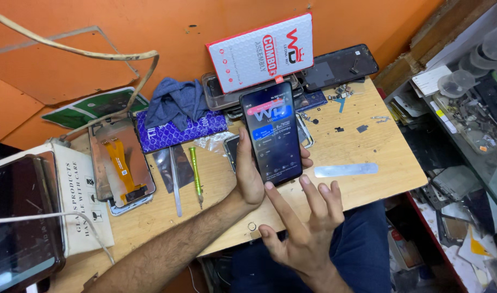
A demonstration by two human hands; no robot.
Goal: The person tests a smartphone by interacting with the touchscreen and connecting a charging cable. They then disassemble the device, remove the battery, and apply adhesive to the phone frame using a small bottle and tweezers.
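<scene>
Wooden table [368, 146] crowded along its far edge; bare room toward 3 o'clock, front edge just under my wrists. My left hand [248, 173] is raised, fingers wrapped round a lit phone [271, 132], screen up. My right hand [305, 228] hovers at 6 o'clock of the phone, fingers spread, holding nothing, index tip at its lower edge. Green screwdriver [196, 173] lies at 9 o'clock.
</scene>
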